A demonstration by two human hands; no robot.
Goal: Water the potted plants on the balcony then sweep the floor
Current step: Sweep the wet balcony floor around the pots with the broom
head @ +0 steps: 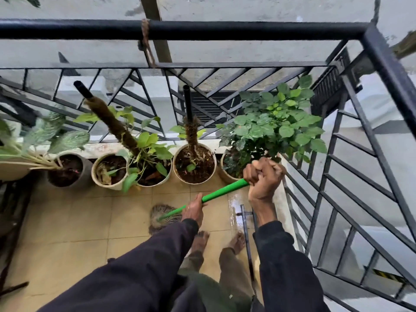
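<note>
Fingers of the right hand (263, 177) wrap tight around the top of the green broom handle (221, 192); the left hand (192, 210) clamps it lower down. The broom head (162, 218) rests on the tiled floor (74, 221), near the row of pots (195, 164) by the railing (180, 30).

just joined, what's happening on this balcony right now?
A person is sweeping. Both hands grip a green broom handle: the right hand at its top end, the left hand lower down. The broom head rests on the tiled floor in front of their bare feet. Potted plants line the railing; a wet patch shines on the floor.
</note>
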